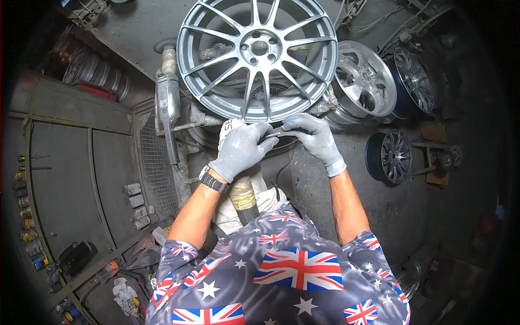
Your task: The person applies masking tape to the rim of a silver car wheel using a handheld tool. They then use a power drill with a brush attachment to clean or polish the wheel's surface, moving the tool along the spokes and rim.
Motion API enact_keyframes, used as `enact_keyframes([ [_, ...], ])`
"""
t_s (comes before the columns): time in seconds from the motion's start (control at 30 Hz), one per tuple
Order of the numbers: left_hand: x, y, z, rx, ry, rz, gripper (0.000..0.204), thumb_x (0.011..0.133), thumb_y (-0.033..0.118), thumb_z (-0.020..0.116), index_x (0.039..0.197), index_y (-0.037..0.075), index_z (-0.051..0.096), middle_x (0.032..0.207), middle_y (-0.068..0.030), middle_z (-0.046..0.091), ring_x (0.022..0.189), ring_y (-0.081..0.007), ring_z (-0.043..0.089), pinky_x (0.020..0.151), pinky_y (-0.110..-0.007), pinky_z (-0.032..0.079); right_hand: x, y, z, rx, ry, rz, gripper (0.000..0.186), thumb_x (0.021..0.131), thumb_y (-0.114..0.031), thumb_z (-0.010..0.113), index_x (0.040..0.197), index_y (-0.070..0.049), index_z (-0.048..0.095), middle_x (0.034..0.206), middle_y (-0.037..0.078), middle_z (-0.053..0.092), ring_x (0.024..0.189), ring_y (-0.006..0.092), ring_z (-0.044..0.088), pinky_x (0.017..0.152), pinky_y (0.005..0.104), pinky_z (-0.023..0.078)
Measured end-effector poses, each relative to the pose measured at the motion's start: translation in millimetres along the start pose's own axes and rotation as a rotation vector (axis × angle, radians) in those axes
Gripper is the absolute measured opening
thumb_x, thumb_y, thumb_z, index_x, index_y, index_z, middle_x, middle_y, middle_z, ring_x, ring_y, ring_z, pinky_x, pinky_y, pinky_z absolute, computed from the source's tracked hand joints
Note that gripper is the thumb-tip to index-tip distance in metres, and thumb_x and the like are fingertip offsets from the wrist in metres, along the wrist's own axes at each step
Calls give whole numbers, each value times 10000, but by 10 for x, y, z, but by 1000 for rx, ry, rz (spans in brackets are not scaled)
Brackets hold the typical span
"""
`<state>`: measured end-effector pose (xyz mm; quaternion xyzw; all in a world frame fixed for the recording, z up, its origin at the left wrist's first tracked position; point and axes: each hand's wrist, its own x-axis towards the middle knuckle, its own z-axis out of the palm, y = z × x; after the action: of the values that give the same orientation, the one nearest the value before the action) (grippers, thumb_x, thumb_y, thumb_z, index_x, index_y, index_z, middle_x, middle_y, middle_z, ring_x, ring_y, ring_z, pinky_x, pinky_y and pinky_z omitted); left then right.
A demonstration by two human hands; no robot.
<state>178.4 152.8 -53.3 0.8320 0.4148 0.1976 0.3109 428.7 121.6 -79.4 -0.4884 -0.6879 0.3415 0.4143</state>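
Note:
A silver multi-spoke wheel rim (255,21) rests on a padded stand (168,130) in front of me. Just below its lower edge, my left hand (244,149) and my right hand (314,138), both in grey gloves, pinch a small, thin grey piece (277,133) between them; what exactly it is, I cannot make out. A white item with dark lettering is partly hidden behind my left hand. Below my hands are a tape-wrapped post (242,197) and pale cloth.
Other rims stand at right, one pale (368,76) and one dark (395,157), near a small metal frame (428,157). A grey tool (169,111) hangs left of the rim. Cans (24,206), white containers (135,201) and a wire grille (154,162) are at left.

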Motion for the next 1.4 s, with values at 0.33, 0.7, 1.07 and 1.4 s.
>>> enact_keyframes([
  [0.33,4,-24,48,-18,62,48,282,965,371,765,1099,123,776,899,-123,779,789,-344,749,726,-454,573,-82,24,-39,-5,15,17,368,816,86,649,1147,-1,782,1140,156,782,1108,288,752,1004,376,585],
  [0.7,-25,-31,0,-52,126,192,453,992,409,732,1361,147,726,1138,-182,767,946,-359,750,829,-472,579,-178,-168,-106,471,-20,436,333,1028,-186,700,1312,-14,708,1223,27,726,1130,136,647,1019,289,504],
  [1.07,-27,-59,-56,-166,6,80,353,1019,373,703,1160,53,754,1070,-188,737,938,-390,730,808,-464,569,-213,-328,392,531,204,453,430,1026,-113,743,1409,-2,581,1221,54,692,1100,92,632,951,254,527],
  [1.4,-8,-45,-39,-96,8,70,287,1046,307,663,1036,20,649,932,-229,682,841,-453,690,725,-553,514,-251,-379,543,214,352,333,311,1014,-109,764,1300,0,705,1078,33,747,899,66,654,813,241,545],
])
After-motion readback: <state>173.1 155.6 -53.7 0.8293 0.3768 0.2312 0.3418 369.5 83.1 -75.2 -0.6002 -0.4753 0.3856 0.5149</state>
